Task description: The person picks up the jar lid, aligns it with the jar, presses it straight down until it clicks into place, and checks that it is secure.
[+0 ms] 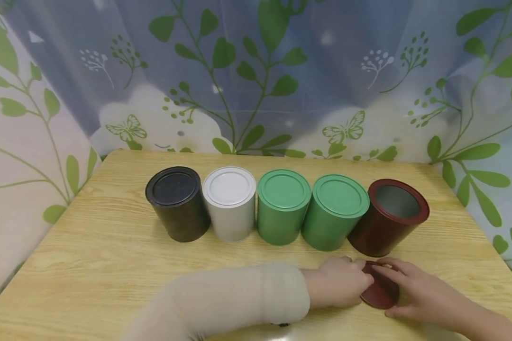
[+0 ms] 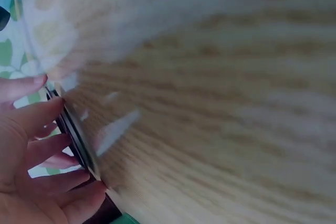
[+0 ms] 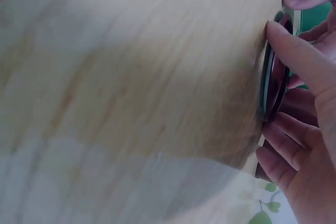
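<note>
A round dark red lid (image 1: 383, 290) is between my two hands, low over the wooden table (image 1: 111, 279) at the front right. My left hand (image 1: 343, 282) grips its left side, the fingers curled at the rim. On the opposite side, my right hand (image 1: 424, 294) spans the lid, its thumb at the near edge and its fingers at the far edge. The right wrist view shows the lid (image 3: 276, 74) edge-on between thumb and fingertips. Just behind the hands stands a dark red can (image 1: 373, 237) with its top uncovered.
Left of the dark red can, a row holds two green cans (image 1: 279, 227) (image 1: 326, 232), a white can (image 1: 234, 222) and a black can (image 1: 183, 220), all with lids on. A leaf-patterned curtain (image 1: 256, 118) hangs behind the table.
</note>
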Motion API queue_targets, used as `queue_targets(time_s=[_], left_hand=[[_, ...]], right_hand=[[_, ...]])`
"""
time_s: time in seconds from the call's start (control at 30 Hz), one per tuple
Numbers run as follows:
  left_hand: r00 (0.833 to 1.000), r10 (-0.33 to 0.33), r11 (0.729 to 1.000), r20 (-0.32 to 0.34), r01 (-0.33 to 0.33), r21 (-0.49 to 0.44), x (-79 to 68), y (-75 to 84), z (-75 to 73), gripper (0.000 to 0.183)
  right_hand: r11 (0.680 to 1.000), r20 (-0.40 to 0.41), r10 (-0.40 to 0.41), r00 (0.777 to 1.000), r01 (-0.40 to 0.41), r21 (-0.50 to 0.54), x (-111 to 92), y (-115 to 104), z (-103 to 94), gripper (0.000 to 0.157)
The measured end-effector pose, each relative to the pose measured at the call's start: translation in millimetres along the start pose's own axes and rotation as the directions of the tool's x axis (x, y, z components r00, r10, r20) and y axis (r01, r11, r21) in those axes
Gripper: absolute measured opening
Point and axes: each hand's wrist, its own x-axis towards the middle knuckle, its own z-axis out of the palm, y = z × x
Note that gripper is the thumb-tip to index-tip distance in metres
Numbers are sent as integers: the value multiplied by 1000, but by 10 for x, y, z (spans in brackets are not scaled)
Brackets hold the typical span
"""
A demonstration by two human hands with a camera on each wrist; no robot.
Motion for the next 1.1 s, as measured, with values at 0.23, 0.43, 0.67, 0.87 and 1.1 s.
queue_targets(time_s=[0.23,0.43,0.67,0.87,1.1], left_hand=[[999,42,991,-9,-40,127,9,88,0,12],[991,128,988,-26,-125,90,-35,-1,-71,18],[966,229,973,-121,-224,53,-211,-110,-197,32],[935,276,960,-224,-277,27,-317,-173,-325,34],[923,250,966,-292,-258,13,-387,-213,-502,34]], right_hand=[[1000,-20,-7,1000,7,22,-30,-17,19,67],[996,-18,65,998,-64,55,-61,-56,-72,70],[984,-20,111,994,-107,146,-79,-106,-325,75],[984,-56,121,991,-112,139,-96,-137,-516,77],[990,-101,113,988,-103,96,-55,-158,-715,78]])
